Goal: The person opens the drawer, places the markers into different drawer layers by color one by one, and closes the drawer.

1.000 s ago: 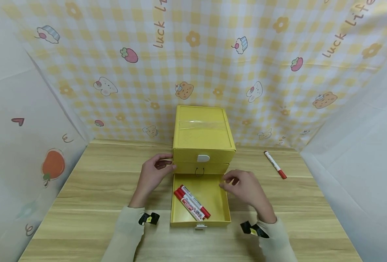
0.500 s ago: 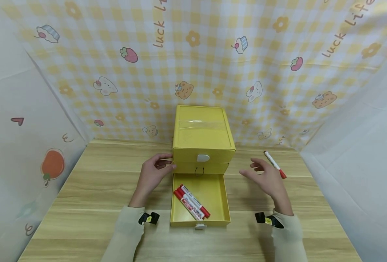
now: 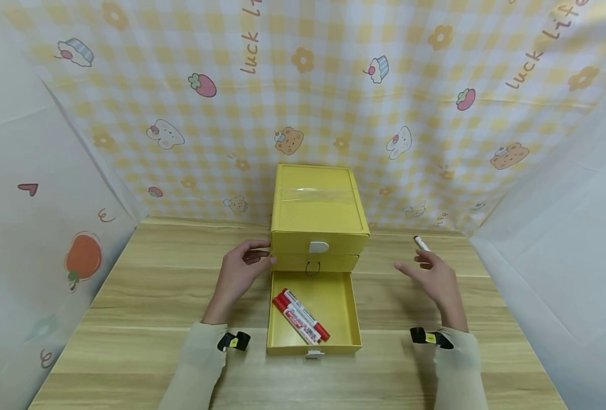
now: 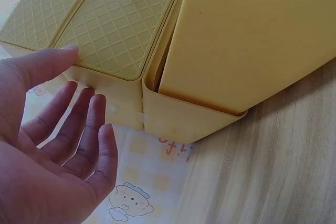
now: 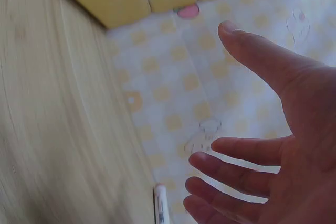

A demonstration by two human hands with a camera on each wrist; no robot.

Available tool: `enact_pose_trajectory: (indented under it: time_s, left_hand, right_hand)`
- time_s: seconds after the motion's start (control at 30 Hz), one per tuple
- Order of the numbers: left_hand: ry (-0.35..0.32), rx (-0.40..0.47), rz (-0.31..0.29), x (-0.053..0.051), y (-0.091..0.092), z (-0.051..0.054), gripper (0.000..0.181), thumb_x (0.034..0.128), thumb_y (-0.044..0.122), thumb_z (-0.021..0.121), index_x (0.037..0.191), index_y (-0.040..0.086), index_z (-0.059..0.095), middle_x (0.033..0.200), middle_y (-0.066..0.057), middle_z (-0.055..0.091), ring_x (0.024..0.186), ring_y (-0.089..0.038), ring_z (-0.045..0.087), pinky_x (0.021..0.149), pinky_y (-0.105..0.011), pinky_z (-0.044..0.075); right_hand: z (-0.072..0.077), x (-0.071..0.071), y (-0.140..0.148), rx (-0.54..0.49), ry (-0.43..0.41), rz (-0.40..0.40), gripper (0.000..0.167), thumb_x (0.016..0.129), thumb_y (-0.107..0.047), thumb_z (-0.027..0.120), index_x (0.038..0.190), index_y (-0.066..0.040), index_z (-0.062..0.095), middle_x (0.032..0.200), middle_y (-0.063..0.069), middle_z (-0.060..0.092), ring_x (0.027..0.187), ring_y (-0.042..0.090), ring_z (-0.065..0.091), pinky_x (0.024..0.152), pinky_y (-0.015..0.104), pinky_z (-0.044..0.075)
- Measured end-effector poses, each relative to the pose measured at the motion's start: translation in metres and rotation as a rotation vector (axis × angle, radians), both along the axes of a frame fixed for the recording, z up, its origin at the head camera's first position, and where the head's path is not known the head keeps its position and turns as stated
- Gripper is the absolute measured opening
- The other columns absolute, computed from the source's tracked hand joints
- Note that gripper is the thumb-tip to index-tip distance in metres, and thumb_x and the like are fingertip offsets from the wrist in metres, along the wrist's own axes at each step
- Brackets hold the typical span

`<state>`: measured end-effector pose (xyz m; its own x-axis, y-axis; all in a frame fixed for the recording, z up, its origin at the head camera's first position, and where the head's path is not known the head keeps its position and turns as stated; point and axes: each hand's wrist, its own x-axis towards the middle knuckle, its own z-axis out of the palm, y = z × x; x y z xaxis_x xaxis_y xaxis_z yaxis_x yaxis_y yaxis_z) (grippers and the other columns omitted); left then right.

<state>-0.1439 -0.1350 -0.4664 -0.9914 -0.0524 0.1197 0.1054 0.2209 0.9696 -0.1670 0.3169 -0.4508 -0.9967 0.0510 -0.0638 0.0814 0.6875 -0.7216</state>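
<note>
A yellow drawer box (image 3: 315, 210) stands mid-table with its bottom drawer (image 3: 339, 307) pulled out. Several red-and-white markers (image 3: 301, 319) lie slantwise together in that drawer. At the box's left side is my left hand (image 3: 238, 279), thumb and fingertips against or close beside the wall, fingers loosely bent, as the left wrist view (image 4: 63, 145) also shows. My right hand (image 3: 436, 285) hovers right of the box, thumb spread from relaxed fingers, with nothing between them. Partly hidden behind it lies another marker (image 3: 421, 243); its white end (image 5: 160, 203) shows low in the right wrist view.
The wooden table (image 3: 180, 273) reaches back to a checked curtain (image 3: 303, 102). White cloth hangs at the left (image 3: 52, 171) and right. The open drawer's white handle (image 3: 314, 354) faces the front. A small black loop (image 3: 312, 268) is on the middle drawer.
My right hand has moved right from above the open drawer's edge to over the loose marker, its thumb and fingers spreading apart. The left hand has stayed at the box's side.
</note>
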Motion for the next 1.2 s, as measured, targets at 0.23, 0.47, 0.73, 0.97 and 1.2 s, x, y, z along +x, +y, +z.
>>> enact_pose_trajectory:
  time_s: [0.23,0.47,0.73,0.97,1.2]
  left_hand:
    - [0.001,0.001,0.002,0.0,0.001,0.0,0.04,0.0954,0.012,0.088,0.132,0.003,0.075,0.134,-0.016,0.074,0.121,-0.034,0.073,0.105,-0.045,0.059]
    - [0.004,-0.005,0.006,0.0,0.0,-0.001,0.039,0.0957,0.012,0.088,0.131,0.003,0.075,0.134,-0.015,0.074,0.121,-0.034,0.073,0.105,-0.046,0.059]
    - [0.008,-0.004,-0.003,0.001,0.0,0.001,0.04,0.0963,0.012,0.087,0.133,0.003,0.074,0.134,-0.015,0.074,0.122,-0.033,0.072,0.106,-0.044,0.059]
    - [0.01,-0.01,-0.008,0.0,0.0,0.0,0.04,0.0968,0.012,0.087,0.133,0.002,0.074,0.135,-0.015,0.074,0.122,-0.034,0.072,0.106,-0.046,0.059]
    - [0.017,-0.011,-0.006,0.0,0.0,0.0,0.04,0.0967,0.011,0.087,0.133,0.002,0.074,0.135,-0.015,0.074,0.122,-0.034,0.072,0.106,-0.045,0.059]
  right_hand:
    - [-0.009,-0.002,0.028,-0.06,-0.022,-0.12,0.099,0.098,-0.058,0.08,0.167,0.001,0.042,0.159,0.028,0.052,0.145,0.046,0.049,0.102,0.049,0.052]
    - [-0.022,-0.005,0.046,-0.071,0.031,-0.296,0.103,0.096,-0.054,0.084,0.167,0.004,0.038,0.16,0.03,0.051,0.144,0.047,0.05,0.096,0.041,0.053]
    - [-0.039,-0.008,0.056,-0.074,0.066,-0.377,0.104,0.096,-0.056,0.083,0.166,0.007,0.039,0.16,0.033,0.05,0.144,0.052,0.048,0.113,0.063,0.043]
    - [-0.052,-0.013,0.063,-0.034,0.066,-0.382,0.1,0.098,-0.053,0.081,0.162,0.013,0.041,0.156,0.037,0.051,0.144,0.053,0.049,0.118,0.063,0.04]
    - [-0.061,-0.021,0.065,0.008,0.034,-0.351,0.093,0.102,-0.051,0.077,0.158,0.015,0.044,0.156,0.037,0.052,0.141,0.051,0.052,0.115,0.061,0.043]
